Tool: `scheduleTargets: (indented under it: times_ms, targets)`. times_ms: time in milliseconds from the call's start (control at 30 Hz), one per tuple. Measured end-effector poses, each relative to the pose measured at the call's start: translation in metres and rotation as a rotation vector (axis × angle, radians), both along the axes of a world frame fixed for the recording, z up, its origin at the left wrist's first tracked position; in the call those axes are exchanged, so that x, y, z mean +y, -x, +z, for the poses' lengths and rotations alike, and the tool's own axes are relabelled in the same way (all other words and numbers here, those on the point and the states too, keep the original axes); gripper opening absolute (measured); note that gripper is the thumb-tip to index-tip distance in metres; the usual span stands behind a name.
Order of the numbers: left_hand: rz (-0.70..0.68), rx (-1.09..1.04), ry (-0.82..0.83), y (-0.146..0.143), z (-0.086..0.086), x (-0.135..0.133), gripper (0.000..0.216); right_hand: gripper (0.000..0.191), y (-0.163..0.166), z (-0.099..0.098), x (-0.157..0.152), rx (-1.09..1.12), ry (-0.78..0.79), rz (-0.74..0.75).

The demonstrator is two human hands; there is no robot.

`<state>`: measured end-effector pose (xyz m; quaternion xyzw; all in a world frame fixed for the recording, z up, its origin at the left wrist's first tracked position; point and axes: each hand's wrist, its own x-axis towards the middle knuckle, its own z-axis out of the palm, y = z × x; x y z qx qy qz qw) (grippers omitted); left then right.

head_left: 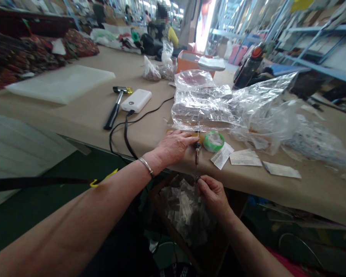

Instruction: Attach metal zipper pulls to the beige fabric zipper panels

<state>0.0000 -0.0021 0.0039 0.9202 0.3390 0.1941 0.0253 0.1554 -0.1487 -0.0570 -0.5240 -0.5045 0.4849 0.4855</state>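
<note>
A brown-covered worktop [89, 115] ran through a crowded workroom. Nearest, below its edge, an open box [157, 195] of clear packets [186, 207] stood at six o'clock from the slim tool [197, 154], whose metal tip jutted past that edge. At five o'clock the right hand [215, 190] pinched a small piece [197, 178] between thumb and forefinger, just below the tip; too blurred to identify, it looked light and easily dropped, best taken by its outer edge. At nine o'clock the left hand [174, 148] lay with fingers outstretched over the tool's rear end. The tool seemed stiff and fairly light, its narrow shaft awkward to grip, the broader rear the surer hold. A green-rimmed roll [213, 141] sat at two o'clock, paper slips [246, 157] at three. Beyond, at twelve, crinkled clear film [198, 111] looked soft and slippery; at ten lay a power bank [137, 100] and a hammer [113, 114].
</note>
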Motion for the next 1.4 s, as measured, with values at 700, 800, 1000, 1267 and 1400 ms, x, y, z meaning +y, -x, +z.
scheduleTargets:
  times_ms: [700,800,1000,1267,1400]
  targets:
    - [-0.01,0.009,0.005,0.001,0.001,0.0,0.042,0.03,0.028,-0.008,0.011,0.581,0.144,-0.103]
    - [-0.007,0.014,0.009,0.0,0.002,-0.001,0.042,0.029,0.03,-0.009,0.009,0.64,0.147,-0.126]
    - [-0.005,0.007,0.001,0.0,0.001,-0.001,0.044,0.028,0.032,-0.016,0.003,0.689,0.143,-0.106]
    - [-0.008,0.004,-0.006,0.0,0.001,-0.002,0.042,0.025,0.037,-0.012,0.008,0.783,0.13,-0.11]
    - [-0.004,0.01,-0.001,0.0,0.001,-0.001,0.042,0.025,0.039,-0.01,0.002,0.814,0.133,-0.129]
